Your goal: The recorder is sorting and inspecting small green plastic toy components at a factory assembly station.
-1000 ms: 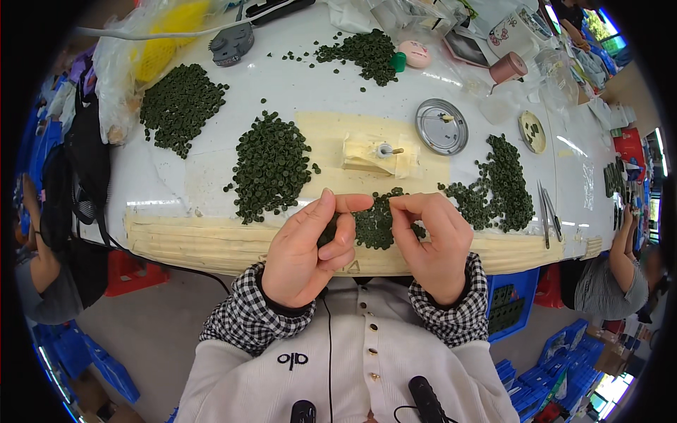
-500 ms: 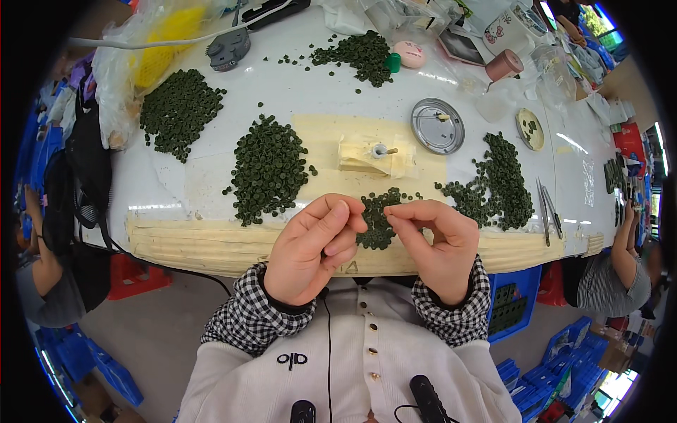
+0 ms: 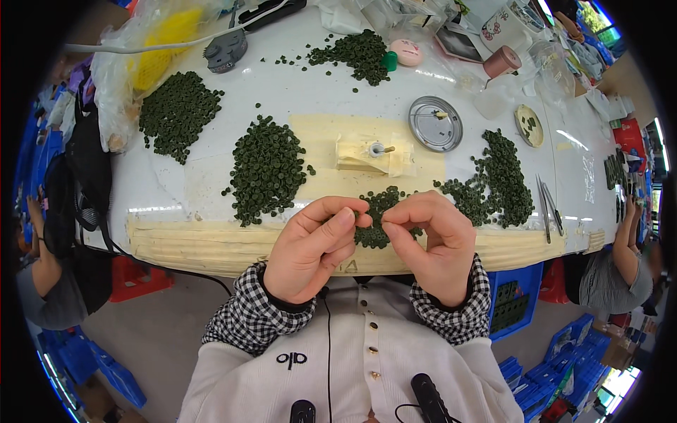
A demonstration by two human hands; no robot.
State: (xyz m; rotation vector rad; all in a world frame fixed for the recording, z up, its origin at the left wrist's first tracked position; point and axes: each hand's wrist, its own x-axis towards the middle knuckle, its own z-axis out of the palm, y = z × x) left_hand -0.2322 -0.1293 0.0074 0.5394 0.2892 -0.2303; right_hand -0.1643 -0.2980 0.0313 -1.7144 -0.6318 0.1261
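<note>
Tabletop (image 3: 300,90): bears green pieces in heaps, with the left heap (image 3: 268,173) and right heap (image 3: 506,183) flanking the hands.
Beyond the hands: taped block (image 3: 352,158), then a tin lid (image 3: 425,132).
Far right: tweezers (image 3: 544,211).
Middle heap (image 3: 374,236): just beside both hands' fingertips, partly covered by them.
Left hand (image 3: 307,250): fingertips narrow; cannot tell if holding.
Right hand (image 3: 438,247): thumb and forefinger nearly meeting; contents unclear.

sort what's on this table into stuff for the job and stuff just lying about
Likely for the job:
small green pieces beyond the left hand and right hand
other green heaps
taped block

Probably just lying about:
pink spool
white cup
plastic bag
</note>
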